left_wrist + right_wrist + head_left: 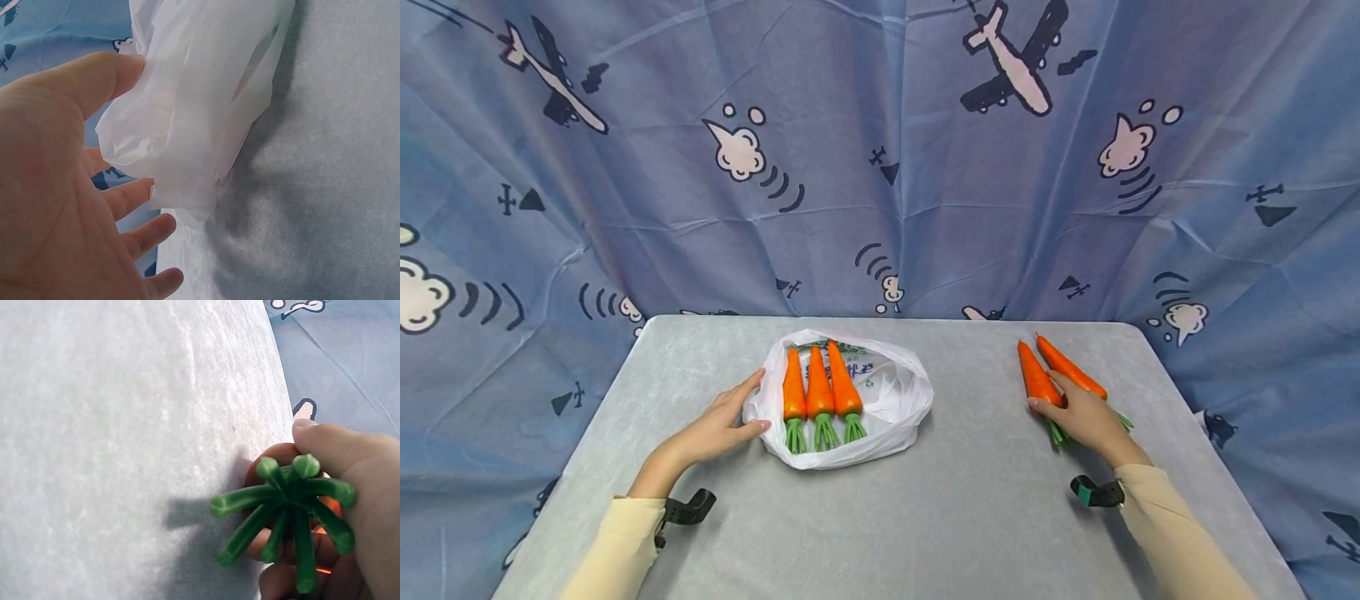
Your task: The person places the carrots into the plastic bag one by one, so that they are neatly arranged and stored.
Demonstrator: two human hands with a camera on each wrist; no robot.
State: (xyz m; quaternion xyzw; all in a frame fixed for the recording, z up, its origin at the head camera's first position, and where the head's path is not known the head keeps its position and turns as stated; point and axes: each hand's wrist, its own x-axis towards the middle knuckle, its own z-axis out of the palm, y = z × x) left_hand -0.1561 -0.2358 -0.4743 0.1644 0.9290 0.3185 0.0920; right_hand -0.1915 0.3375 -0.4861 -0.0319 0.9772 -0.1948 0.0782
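On my head feed I see the bag (887, 442) at seven o'clock as thin, crinkled, translucent white plastic with a soft sheen, and the three carrots (820, 387) in it, like the pair of carrots (1034, 375) at four o'clock, read as smooth and glossy. Up close, the green stalks (304, 550) look like slick moulded plastic. I make out creased cloth in the curtain (842, 142) at twelve o'clock, a matt, finely grained tabletop (880, 533) at six, and matt fabric sleeves (617, 542) at eight and four.
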